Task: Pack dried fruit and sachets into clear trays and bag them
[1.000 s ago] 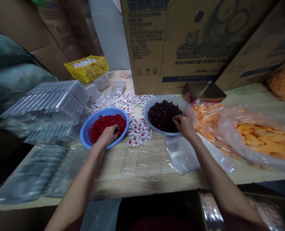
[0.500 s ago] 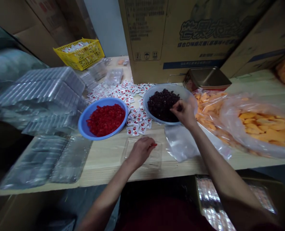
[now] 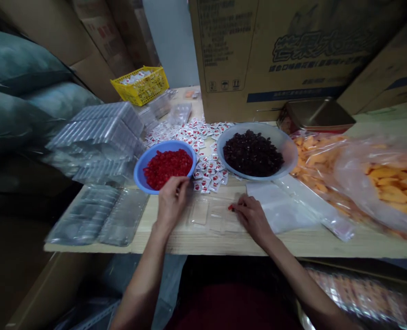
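My left hand (image 3: 171, 204) is at the front edge of a blue bowl (image 3: 139, 176) of red candied fruit pieces (image 3: 167, 167). Its thumb and fingers are pinched together; what they hold, if anything, is hidden. Low over the right part of a clear plastic tray (image 3: 200, 213), my right hand (image 3: 253, 217) pinches a small dark dried fruit piece. A red piece (image 3: 230, 207) shows right at those fingertips. Behind the tray, to the right, stands a pale bowl (image 3: 291, 156) of dark dried fruit (image 3: 253, 153).
Small printed sachets (image 3: 208, 172) lie between and behind the bowls. Stacked clear trays (image 3: 100, 133) and flat trays (image 3: 124, 215) fill the left. At right are a plastic sheet (image 3: 279, 208) and bags of orange slices (image 3: 396, 183). Behind stand a yellow basket (image 3: 143, 94), tin (image 3: 316, 114) and carton (image 3: 231, 103).
My right hand has come from the dark fruit bowl down to the tray. My left hand has moved from the tray to the red fruit bowl, leaving a red piece behind. The view has shifted.
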Motion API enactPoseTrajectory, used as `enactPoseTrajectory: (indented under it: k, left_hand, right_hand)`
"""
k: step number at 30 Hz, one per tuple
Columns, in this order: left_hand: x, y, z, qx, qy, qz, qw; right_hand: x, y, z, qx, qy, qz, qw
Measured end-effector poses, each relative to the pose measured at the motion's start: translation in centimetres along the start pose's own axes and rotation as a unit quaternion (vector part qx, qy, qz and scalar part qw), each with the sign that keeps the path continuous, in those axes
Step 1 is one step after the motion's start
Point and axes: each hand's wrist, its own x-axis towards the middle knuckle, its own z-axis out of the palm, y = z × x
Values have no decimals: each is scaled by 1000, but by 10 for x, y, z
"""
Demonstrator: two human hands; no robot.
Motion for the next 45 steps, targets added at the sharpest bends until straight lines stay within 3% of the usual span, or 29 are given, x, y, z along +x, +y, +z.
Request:
enactPoseTrajectory:
  k: [2, 3, 6, 8, 11, 14, 18, 20, 22, 25, 27, 30, 31, 33, 36, 40, 45]
  left_hand:
    - [21, -29, -18, 79, 18, -35, 996]
    - [33, -45, -24, 128, -16, -60, 990]
    - [66, -89, -26, 212, -198, -158, 944]
    - [80, -104, -22, 208, -270, -174, 924]
    - [84, -109, -17, 184, -281, -148, 930]
    - [73, -105, -18, 139, -226, -135, 955]
    - [54, -103, -22, 23, -41, -133, 990]
    - [48, -101, -24, -9, 0, -130, 991]
    - [47, -99, -25, 6, 10, -118, 993]
    - [52, -95, -28, 55, -26, -97, 993]
    - [56, -92, -29, 58, -40, -85, 994]
    - [57, -83, -27, 11, 8, -71, 997]
    - [56, -78, -26, -21, 26, -74, 997]
    - [49, -60, -22, -100, 41, -86, 990]
    - [28, -21, -13, -184, 10, -73, 980]
    - [-4, 25, 5, -201, -82, -22, 976]
    - [-31, 44, 30, -197, -137, -30, 970]
  right_hand:
    - [2, 1, -8, 18, 37, 11, 999]
    - [3, 1, -14, 34, 59, 19, 998]
    - [8, 1, -35, 77, 113, 39, 990]
    - [12, 1, -49, 86, 136, 49, 986]
    - [18, 1, -64, 86, 151, 62, 983]
    - [23, 0, -70, 80, 143, 57, 985]
    - [27, -10, -62, 78, 81, 31, 993]
    - [29, -19, -53, 88, 54, 22, 994]
    - [34, -29, -48, 107, 43, 7, 993]
    - [48, -33, -53, 127, 71, -4, 989]
    - [62, -20, -68, 108, 119, 16, 987]
    - [87, 24, -95, 0, 169, 71, 983]
    - [97, 41, -101, -53, 146, 94, 983]
    - [117, 72, -104, -152, 38, 138, 978]
    - [147, 100, -89, -224, -98, 168, 955]
    - [168, 111, -67, -244, -143, 174, 943]
    - [161, 121, -68, -231, -174, 174, 941]
